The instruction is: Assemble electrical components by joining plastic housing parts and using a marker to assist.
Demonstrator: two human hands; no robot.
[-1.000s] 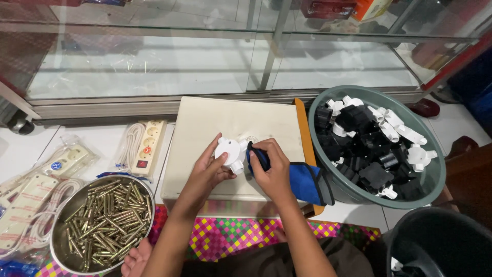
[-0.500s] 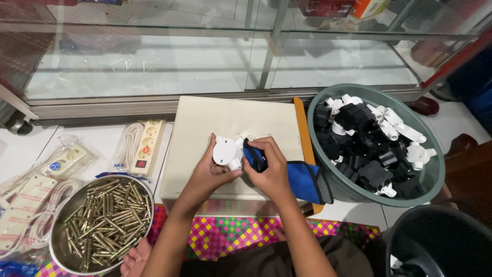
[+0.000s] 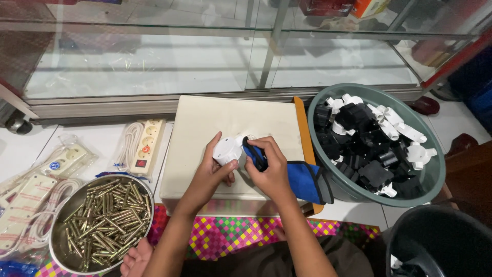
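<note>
I see both hands meeting over the cream board, working a small white plug part.

My left hand (image 3: 214,166) has its fingers closed round the white plug part (image 3: 228,150), held just above the cream board (image 3: 205,123); my right hand (image 3: 269,166) grips a blue-handled tool (image 3: 254,154) touching it. A green basin (image 3: 328,174) of black and white parts sits right, a metal bowl (image 3: 59,241) of brass pins lower left.

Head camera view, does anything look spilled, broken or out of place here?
Nothing stands out. Brass pins sit inside the metal bowl, plug parts inside the green basin, and both hands hold a white plug over the cream board.
</note>
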